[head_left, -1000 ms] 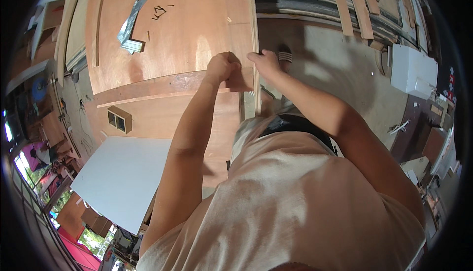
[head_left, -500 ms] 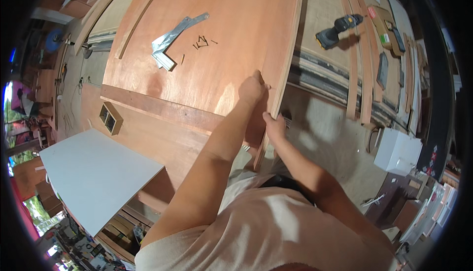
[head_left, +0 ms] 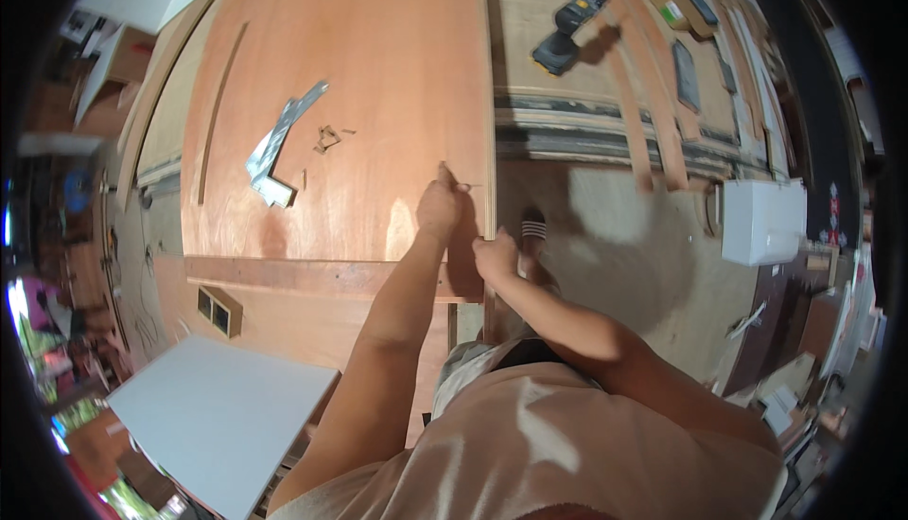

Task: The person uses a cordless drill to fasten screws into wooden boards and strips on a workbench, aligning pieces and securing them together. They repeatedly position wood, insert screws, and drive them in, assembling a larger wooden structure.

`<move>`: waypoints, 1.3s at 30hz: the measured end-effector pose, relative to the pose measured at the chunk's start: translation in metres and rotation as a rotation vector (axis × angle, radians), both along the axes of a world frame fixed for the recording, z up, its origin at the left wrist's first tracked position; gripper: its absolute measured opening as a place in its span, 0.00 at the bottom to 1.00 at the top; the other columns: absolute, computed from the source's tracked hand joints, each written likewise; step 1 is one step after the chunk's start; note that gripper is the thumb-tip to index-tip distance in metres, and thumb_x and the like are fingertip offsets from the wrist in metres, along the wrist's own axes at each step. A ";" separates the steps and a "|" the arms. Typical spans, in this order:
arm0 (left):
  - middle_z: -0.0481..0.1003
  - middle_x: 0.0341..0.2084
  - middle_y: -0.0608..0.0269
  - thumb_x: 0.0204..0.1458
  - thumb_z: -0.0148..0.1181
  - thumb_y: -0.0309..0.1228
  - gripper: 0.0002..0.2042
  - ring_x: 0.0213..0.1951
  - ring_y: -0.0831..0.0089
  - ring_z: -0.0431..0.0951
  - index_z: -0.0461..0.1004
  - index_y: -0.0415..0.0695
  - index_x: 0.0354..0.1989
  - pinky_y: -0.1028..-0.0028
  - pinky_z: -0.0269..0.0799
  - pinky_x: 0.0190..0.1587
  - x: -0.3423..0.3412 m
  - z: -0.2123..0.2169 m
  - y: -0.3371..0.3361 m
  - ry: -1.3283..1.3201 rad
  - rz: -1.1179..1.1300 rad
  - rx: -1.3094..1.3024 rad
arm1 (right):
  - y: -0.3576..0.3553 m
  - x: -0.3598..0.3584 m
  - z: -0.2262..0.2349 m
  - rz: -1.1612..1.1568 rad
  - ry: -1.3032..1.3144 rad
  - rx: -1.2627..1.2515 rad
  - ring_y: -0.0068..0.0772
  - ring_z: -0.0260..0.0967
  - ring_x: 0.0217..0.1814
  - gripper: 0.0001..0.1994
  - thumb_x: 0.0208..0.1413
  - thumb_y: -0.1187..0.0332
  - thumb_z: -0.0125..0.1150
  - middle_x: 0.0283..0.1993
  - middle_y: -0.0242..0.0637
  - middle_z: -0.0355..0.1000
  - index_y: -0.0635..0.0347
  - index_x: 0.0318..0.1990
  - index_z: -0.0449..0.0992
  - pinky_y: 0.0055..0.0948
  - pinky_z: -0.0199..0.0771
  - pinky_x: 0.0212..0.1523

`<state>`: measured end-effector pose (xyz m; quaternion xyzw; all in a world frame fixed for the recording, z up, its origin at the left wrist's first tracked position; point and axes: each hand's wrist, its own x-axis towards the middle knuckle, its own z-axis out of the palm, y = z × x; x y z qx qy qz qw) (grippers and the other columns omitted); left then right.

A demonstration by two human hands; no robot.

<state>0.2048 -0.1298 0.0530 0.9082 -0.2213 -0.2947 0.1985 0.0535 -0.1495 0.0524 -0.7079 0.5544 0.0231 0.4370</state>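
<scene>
In front of me lies a large reddish-brown plywood panel (head_left: 350, 66), with a narrow wooden strip (head_left: 489, 141) along its right edge. My left hand (head_left: 438, 210) rests on the panel near that edge, fingers drawn together. By its thumb shows a thin line, too small to name. Closer to my body, my right hand (head_left: 497, 257) is closed around the strip near the panel's front corner; its fingers are partly hidden. Further left on the panel are a silvery angled metal piece (head_left: 276, 146) and a little heap of screws (head_left: 327, 140).
A cordless drill (head_left: 567, 30) lies on boards to the right. A white sheet (head_left: 222, 416) sits at the lower left, near a small open wooden box (head_left: 219, 312). Loose strips (head_left: 653, 113) and a white box (head_left: 761, 222) are on the right.
My view has turned, so the panel now appears straighter and further left. My left hand stays near the right edge, and the right hand keeps its hold on the strip.
</scene>
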 end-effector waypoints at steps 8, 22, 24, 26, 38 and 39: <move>0.79 0.43 0.44 0.61 0.50 0.47 0.33 0.48 0.48 0.78 0.51 0.48 0.72 0.55 0.73 0.48 -0.002 0.012 -0.005 -0.045 -0.056 0.059 | -0.007 -0.001 0.013 -0.044 -0.081 0.075 0.64 0.73 0.50 0.21 0.48 0.63 0.60 0.44 0.67 0.73 0.76 0.44 0.72 0.50 0.73 0.53; 0.79 0.42 0.47 0.60 0.54 0.43 0.33 0.46 0.47 0.79 0.53 0.48 0.72 0.55 0.73 0.46 -0.006 -0.004 0.000 -0.069 0.028 -0.051 | -0.025 0.005 0.013 0.076 -0.040 0.100 0.58 0.75 0.47 0.24 0.45 0.60 0.65 0.41 0.61 0.76 0.75 0.43 0.75 0.45 0.75 0.52; 0.79 0.41 0.47 0.60 0.54 0.42 0.32 0.45 0.47 0.78 0.54 0.47 0.71 0.56 0.73 0.45 -0.006 -0.001 0.000 -0.060 0.022 -0.064 | -0.032 -0.006 0.012 0.103 -0.090 0.210 0.56 0.76 0.48 0.27 0.44 0.59 0.67 0.42 0.60 0.76 0.75 0.45 0.74 0.43 0.74 0.52; 0.79 0.40 0.47 0.59 0.55 0.40 0.30 0.44 0.46 0.78 0.58 0.46 0.69 0.57 0.73 0.45 -0.008 0.004 -0.006 -0.068 0.030 -0.052 | -0.040 -0.021 0.025 0.047 -0.296 0.468 0.40 0.77 0.47 0.24 0.48 0.63 0.69 0.42 0.50 0.77 0.73 0.47 0.73 0.34 0.74 0.49; 0.80 0.36 0.48 0.51 0.58 0.37 0.13 0.41 0.51 0.80 0.76 0.40 0.38 0.59 0.75 0.44 -0.061 0.019 0.032 0.031 0.371 0.145 | -0.055 -0.037 -0.007 0.231 -0.236 0.800 0.34 0.75 0.41 0.27 0.46 0.63 0.72 0.38 0.43 0.77 0.72 0.51 0.72 0.32 0.74 0.46; 0.80 0.36 0.48 0.51 0.58 0.37 0.13 0.42 0.51 0.81 0.76 0.40 0.37 0.59 0.75 0.44 -0.063 0.022 0.030 0.041 0.399 0.168 | -0.055 -0.037 -0.007 0.222 -0.242 0.827 0.34 0.74 0.43 0.28 0.48 0.65 0.71 0.40 0.44 0.77 0.73 0.53 0.71 0.33 0.72 0.48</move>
